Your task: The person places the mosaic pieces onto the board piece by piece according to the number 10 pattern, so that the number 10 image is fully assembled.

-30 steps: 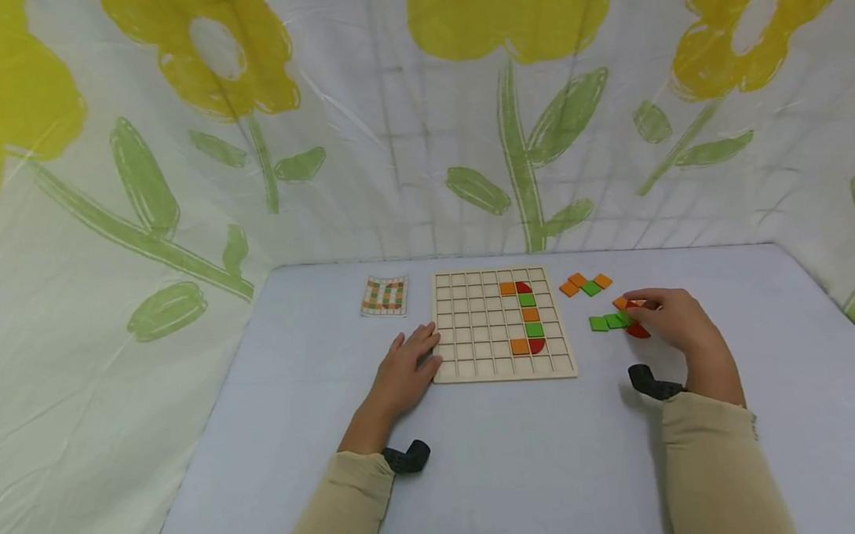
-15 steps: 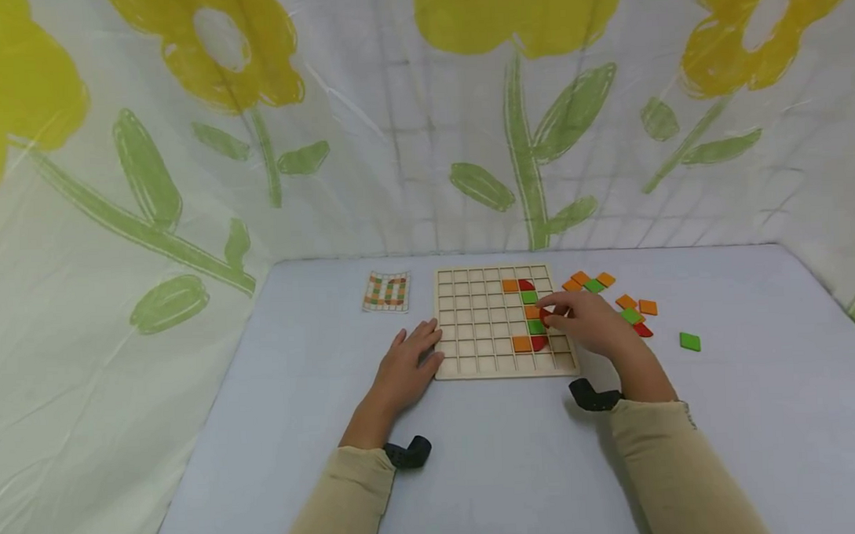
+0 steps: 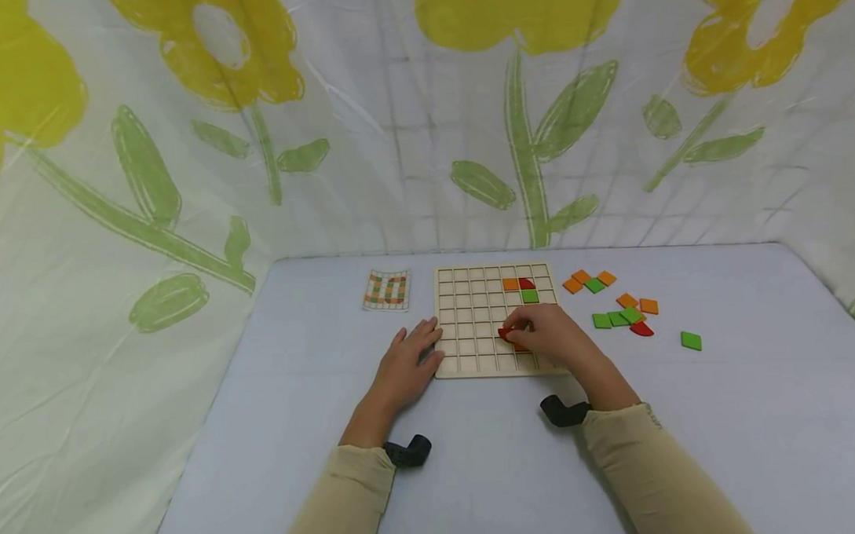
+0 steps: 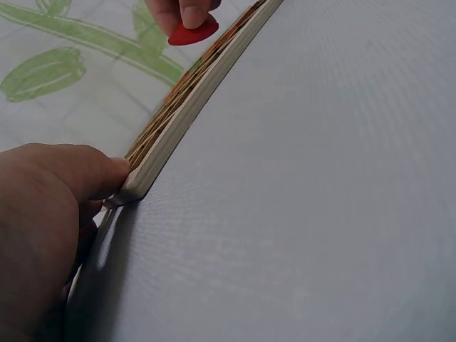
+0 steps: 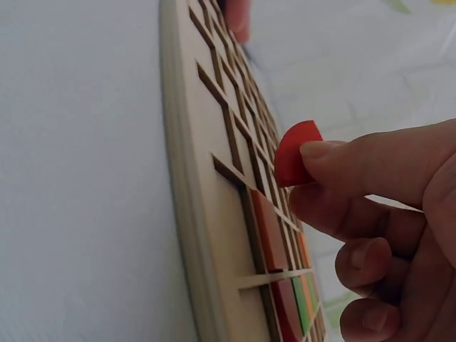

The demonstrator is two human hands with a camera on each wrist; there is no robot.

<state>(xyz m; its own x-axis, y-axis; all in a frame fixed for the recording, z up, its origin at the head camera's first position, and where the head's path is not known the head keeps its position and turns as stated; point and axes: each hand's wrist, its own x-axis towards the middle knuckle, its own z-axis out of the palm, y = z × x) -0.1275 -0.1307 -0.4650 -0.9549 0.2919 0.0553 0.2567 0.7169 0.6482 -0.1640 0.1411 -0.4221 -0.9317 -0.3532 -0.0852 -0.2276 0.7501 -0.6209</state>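
A wooden grid board (image 3: 465,328) lies on the table, with orange, red and green tiles in cells on its right side. My right hand (image 3: 546,333) is over the board's lower right part, pinching a red quarter-circle tile (image 5: 296,149) between thumb and forefinger. In the right wrist view the tile is raised above the grid, near a set-in orange tile (image 5: 267,231); in the head view the hand covers several placed tiles. My left hand (image 3: 403,374) rests at the board's left edge, fingers extended over the rim and thumb (image 4: 100,171) against the corner.
A small pattern card (image 3: 387,290) lies left of the board. Loose orange and green tiles sit to the right, with a red quarter-circle tile (image 3: 642,329) among them. One green tile (image 3: 691,341) lies farther right. A flowered cloth (image 3: 367,143) hangs behind the table.
My right hand has moved left from the loose tiles to over the board, carrying the red quarter-circle tile. One green tile now lies apart at the far right. The left hand stays put.
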